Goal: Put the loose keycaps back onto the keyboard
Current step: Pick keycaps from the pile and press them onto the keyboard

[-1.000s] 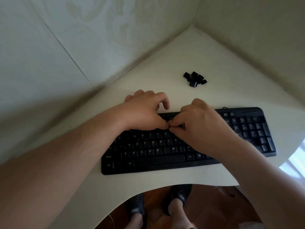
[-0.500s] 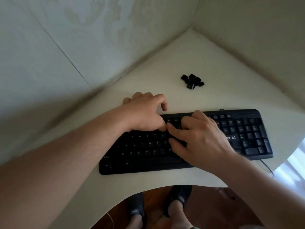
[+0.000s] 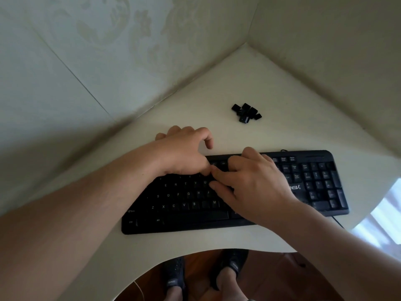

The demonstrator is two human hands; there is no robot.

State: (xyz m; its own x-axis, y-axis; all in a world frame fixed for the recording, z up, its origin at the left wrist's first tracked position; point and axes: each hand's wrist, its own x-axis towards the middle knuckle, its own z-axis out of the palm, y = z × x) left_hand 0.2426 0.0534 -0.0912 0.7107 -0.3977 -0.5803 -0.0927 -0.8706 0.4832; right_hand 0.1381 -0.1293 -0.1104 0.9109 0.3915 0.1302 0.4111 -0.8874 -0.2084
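A person's left hand (image 3: 184,153) and right hand (image 3: 253,185) meet over the upper middle rows of a black keyboard (image 3: 234,192) on a cream corner desk (image 3: 282,83). The left hand's fingers are curled, the right's lie nearly straight on the keys; whether either holds a keycap cannot be told. A pile of loose keycaps (image 3: 246,112) sits at 12 o'clock from the right hand, well apart.

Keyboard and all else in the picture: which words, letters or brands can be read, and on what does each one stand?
"E R T Y U", "S D F G H J", "Z X C V B M": keys of the keyboard.
"Ctrl", "Alt": bottom-row keys.
"REV": brand, partly hidden by the right hand.
Keypad legends, shoe label: blurred.
Keycaps: unreadable.
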